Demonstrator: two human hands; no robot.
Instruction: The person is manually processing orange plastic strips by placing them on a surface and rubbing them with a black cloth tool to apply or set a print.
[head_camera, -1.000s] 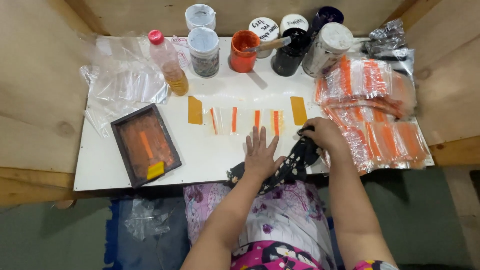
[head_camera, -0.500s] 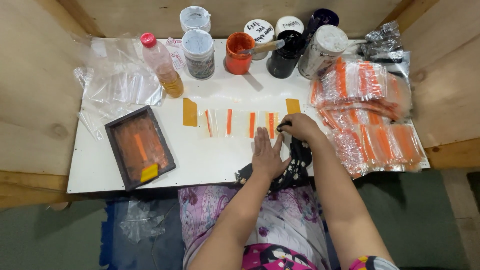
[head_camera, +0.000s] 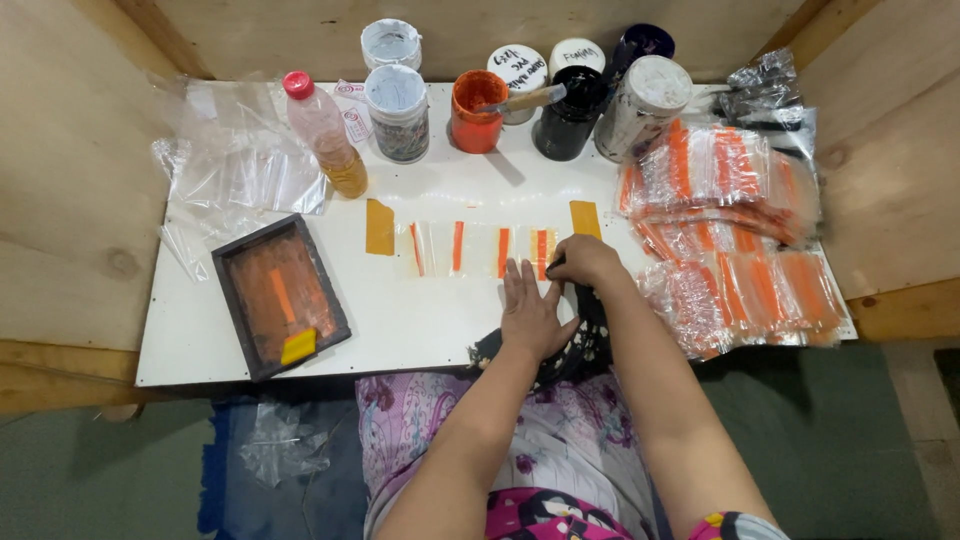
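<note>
My left hand (head_camera: 530, 315) lies flat on the white table (head_camera: 420, 320), fingers spread, just below a row of clear plastic bags (head_camera: 470, 248) printed with orange stripes. Brown tape pieces hold the row down at both ends. My right hand (head_camera: 585, 262) is closed at the right end of that row and grips a dark ink-stained cloth (head_camera: 590, 335) that trails down to the table's front edge.
A black framed print screen (head_camera: 280, 295) with orange ink and a yellow scraper lies at the left. Several paint jars (head_camera: 478, 110) and a bottle (head_camera: 325, 145) stand along the back. Stacks of striped bags (head_camera: 735, 235) fill the right side; loose clear bags (head_camera: 235, 180) sit far left.
My right hand has moved up from the table's front edge with the dark cloth to the right end of the bag row. My left hand stays flat on the table.
</note>
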